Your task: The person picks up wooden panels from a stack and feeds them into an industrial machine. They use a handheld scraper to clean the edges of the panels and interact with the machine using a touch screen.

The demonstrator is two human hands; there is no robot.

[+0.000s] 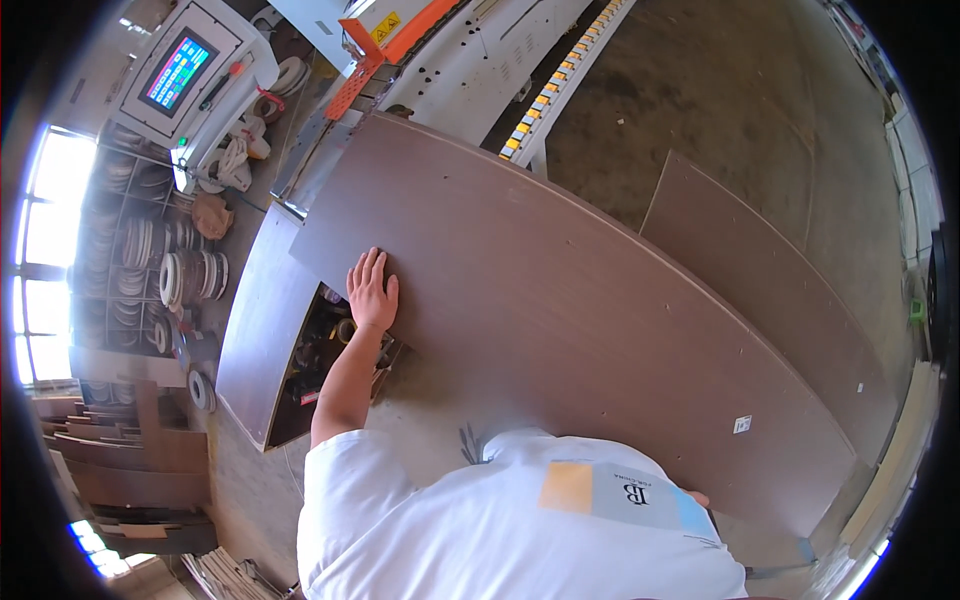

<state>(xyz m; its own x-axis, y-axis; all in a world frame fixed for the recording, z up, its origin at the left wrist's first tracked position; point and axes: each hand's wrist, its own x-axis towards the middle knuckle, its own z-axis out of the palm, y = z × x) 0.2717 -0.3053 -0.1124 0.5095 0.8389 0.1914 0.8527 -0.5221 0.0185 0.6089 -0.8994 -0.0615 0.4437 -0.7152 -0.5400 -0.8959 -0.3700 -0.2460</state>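
A long brown board (560, 300) spans the view, its far-left end on the edge of a white machine (460, 75). Near that end, my left hand (371, 291) lies flat on the board's top by its near edge, fingers stretched out and holding nothing. Of my right hand (697, 498), only a bit of skin shows beside my white shirt at the board's near edge; its fingers are hidden. A small white label (742, 424) is stuck toward the board's right end.
A second brown board (760, 270) lies beyond the first. The machine has a conveyor rail with yellow rollers (550, 90) and an orange bracket (355, 85). At left are a control panel (178, 70), a pale cabinet (265, 330) holding tools, and rolls of edge banding (190, 275).
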